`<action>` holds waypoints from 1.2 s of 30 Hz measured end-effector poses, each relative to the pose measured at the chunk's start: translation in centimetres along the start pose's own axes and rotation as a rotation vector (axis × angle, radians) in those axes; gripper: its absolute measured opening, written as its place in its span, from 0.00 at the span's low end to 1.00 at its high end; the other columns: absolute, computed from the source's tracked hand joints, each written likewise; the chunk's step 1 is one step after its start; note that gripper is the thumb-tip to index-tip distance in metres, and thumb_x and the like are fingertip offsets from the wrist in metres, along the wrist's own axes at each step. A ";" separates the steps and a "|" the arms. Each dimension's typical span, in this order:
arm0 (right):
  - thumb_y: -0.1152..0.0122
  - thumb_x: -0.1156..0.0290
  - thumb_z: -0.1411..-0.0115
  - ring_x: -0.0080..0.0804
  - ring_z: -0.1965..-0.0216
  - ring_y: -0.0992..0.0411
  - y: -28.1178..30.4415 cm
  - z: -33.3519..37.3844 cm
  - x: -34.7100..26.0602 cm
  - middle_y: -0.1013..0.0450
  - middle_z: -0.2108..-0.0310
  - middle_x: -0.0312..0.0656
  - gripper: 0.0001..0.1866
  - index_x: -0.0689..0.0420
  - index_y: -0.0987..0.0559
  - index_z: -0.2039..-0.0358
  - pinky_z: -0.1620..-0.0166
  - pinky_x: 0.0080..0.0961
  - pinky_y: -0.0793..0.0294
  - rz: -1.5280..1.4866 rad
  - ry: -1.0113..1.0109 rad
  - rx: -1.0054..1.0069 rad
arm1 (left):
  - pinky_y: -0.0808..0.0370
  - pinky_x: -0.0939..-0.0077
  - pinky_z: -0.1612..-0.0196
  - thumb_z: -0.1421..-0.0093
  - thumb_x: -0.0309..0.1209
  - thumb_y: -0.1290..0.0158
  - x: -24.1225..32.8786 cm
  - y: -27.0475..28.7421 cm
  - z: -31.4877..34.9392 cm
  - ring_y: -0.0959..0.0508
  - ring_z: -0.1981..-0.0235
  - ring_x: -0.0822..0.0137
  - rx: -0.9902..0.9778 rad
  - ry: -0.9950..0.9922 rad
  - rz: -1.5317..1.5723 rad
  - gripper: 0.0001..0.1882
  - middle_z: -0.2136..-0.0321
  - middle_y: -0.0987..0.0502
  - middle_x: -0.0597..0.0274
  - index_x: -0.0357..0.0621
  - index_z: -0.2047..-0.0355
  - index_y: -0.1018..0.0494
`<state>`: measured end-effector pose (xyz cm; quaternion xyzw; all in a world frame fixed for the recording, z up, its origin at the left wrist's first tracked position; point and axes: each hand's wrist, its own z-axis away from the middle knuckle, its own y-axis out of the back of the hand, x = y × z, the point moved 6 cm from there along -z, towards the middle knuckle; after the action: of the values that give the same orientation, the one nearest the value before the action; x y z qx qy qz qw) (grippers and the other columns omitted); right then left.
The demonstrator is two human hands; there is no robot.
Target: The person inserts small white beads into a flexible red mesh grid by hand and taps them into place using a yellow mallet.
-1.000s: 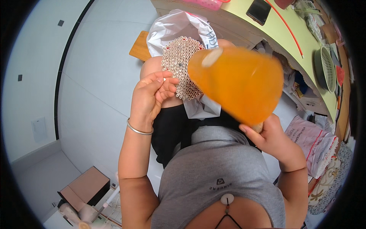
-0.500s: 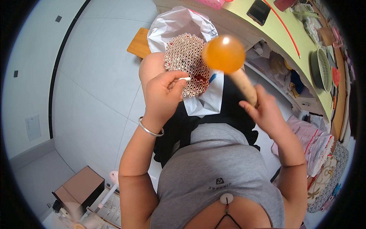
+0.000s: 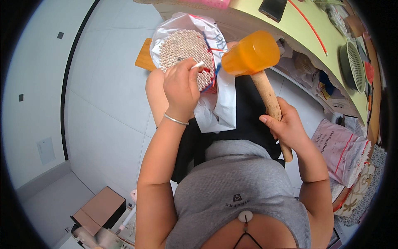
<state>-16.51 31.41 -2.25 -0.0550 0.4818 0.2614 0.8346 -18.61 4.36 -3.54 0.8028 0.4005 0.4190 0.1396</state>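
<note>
A round bundle of thin pale tubes (image 3: 182,43) stands on end in a white plastic bag (image 3: 227,112) between my knees, with red and blue showing at its side. Over the bundle's near part my left hand (image 3: 182,81) pinches a short white stick-like piece (image 3: 198,65) between thumb and fingers. My right hand (image 3: 288,124) is wrapped round the wooden handle of a mallet (image 3: 251,54). Its translucent orange head is raised to the right of the bundle, apart from it.
A wooden stool (image 3: 145,56) shows behind the bag. At the right runs a pale green table (image 3: 300,37) bearing a phone (image 3: 272,9), a thin red rod (image 3: 309,25) and a dark green basket (image 3: 352,68). A pink-white package (image 3: 342,147) lies beside my right arm.
The mallet head has swung from a blurred spot near the bundle to a steadier one slightly right, its handle now more visible. My left hand has risen a little with the white piece.
</note>
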 end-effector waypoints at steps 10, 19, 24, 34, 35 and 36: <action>0.32 0.64 0.41 0.17 0.84 0.36 0.6 -0.6 -1.0 0.34 0.80 0.33 0.19 0.61 0.31 0.62 0.81 0.19 0.34 0.069 -0.006 -0.020 | 0.30 0.60 0.48 0.41 0.24 0.46 1.0 0.1 -0.4 0.20 0.57 0.53 -0.013 0.029 -0.005 0.04 0.60 0.19 0.51 0.41 0.66 0.23; 0.32 0.65 0.42 0.17 0.84 0.36 -0.3 -0.5 -1.8 0.33 0.79 0.33 0.18 0.61 0.31 0.62 0.80 0.18 0.33 0.045 0.008 -0.026 | 0.34 0.52 0.40 0.40 0.24 0.46 0.7 1.0 1.6 0.20 0.56 0.54 -0.097 0.128 0.246 0.03 0.62 0.19 0.51 0.40 0.66 0.24; 0.31 0.66 0.42 0.17 0.83 0.35 -0.5 0.1 -1.8 0.33 0.80 0.33 0.18 0.61 0.31 0.61 0.80 0.19 0.33 0.090 0.005 -0.051 | 0.28 0.61 0.51 0.45 0.24 0.40 1.8 3.2 -0.8 0.20 0.61 0.56 -0.017 0.166 0.281 0.04 0.68 0.19 0.55 0.40 0.69 0.23; 0.32 0.67 0.42 0.17 0.83 0.35 -0.1 0.1 -0.9 0.33 0.79 0.33 0.17 0.61 0.31 0.61 0.81 0.18 0.33 0.040 0.010 -0.028 | 0.26 0.67 0.66 0.49 0.21 0.40 3.6 2.7 -3.1 0.24 0.71 0.54 -0.358 -0.025 -0.140 0.06 0.74 0.23 0.56 0.39 0.70 0.23; 0.32 0.67 0.42 0.17 0.83 0.35 0.0 0.1 -0.8 0.33 0.79 0.33 0.17 0.61 0.31 0.61 0.81 0.18 0.33 0.030 0.006 -0.026 | 0.26 0.66 0.66 0.50 0.21 0.40 3.5 2.6 -3.2 0.23 0.71 0.53 -0.380 -0.030 -0.161 0.06 0.74 0.23 0.55 0.39 0.70 0.23; 0.32 0.67 0.42 0.17 0.83 0.35 0.0 0.0 -0.8 0.33 0.79 0.33 0.17 0.61 0.31 0.61 0.81 0.18 0.33 0.023 0.005 -0.026 | 0.26 0.66 0.66 0.50 0.21 0.40 3.5 2.5 -3.3 0.23 0.71 0.53 -0.386 -0.033 -0.164 0.06 0.74 0.23 0.55 0.39 0.70 0.23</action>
<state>-16.80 31.17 -1.60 -0.0610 0.4811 0.2774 0.8294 -18.72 5.05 1.86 0.7329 0.3743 0.4618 0.3309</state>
